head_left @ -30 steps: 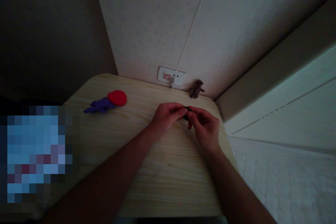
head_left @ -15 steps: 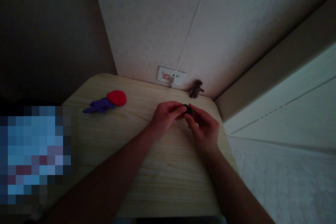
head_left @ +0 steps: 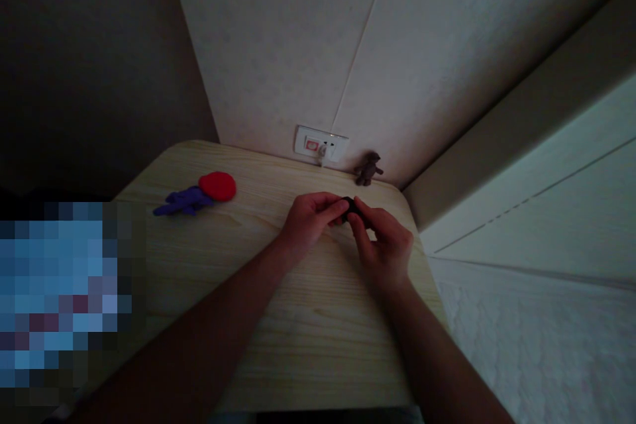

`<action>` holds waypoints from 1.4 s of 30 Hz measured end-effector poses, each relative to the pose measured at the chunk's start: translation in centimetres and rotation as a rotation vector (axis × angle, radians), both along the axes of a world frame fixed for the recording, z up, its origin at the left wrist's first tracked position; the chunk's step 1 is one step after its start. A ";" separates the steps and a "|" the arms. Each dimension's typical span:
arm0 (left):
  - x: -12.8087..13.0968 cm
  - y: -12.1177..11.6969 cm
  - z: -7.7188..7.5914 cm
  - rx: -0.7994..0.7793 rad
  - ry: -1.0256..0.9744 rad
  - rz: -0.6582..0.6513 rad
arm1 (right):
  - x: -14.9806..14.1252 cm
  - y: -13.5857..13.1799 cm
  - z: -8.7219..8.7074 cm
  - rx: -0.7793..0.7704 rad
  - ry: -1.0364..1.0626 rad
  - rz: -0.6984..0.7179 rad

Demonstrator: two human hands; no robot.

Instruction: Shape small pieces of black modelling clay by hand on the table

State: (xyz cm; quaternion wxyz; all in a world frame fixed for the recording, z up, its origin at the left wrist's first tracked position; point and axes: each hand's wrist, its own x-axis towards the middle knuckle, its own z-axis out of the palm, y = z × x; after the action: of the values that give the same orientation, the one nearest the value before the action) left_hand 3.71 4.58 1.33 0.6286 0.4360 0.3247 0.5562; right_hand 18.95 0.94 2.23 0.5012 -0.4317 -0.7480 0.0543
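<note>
Both hands meet over the far right part of a light wooden table (head_left: 298, 338). My left hand (head_left: 311, 222) and my right hand (head_left: 385, 242) pinch a small dark lump (head_left: 350, 205) between their fingertips; most of it is hidden by the fingers. The lump is held just above the tabletop. The room is dim.
A red disc (head_left: 217, 186) lies at the far left of the table, touching a purple figure (head_left: 179, 201). A small brown figure (head_left: 368, 169) stands at the back edge by the wall. A white wall socket (head_left: 320, 144) sits behind the table. A pixelated blue patch covers the lower left.
The fingers of both hands have shifted slightly around the dark lump, and the right hand has closed in a little. The view has drifted slightly.
</note>
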 end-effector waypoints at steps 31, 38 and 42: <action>0.0 -0.2 0.0 0.024 0.005 -0.038 | 0.0 0.7 -0.4 -0.455 0.467 0.148; -0.1 0.0 0.0 -0.018 -0.001 -0.005 | -0.1 0.0 -0.4 -0.167 0.058 -0.011; -0.1 0.0 0.0 -0.023 -0.012 0.012 | -0.1 0.1 -0.5 -0.162 0.029 -0.008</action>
State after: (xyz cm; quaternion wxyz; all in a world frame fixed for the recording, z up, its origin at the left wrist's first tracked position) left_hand 3.60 4.58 1.30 0.6321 0.4234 0.3297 0.5590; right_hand 18.87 1.03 1.77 0.4756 -0.4730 -0.7321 0.1191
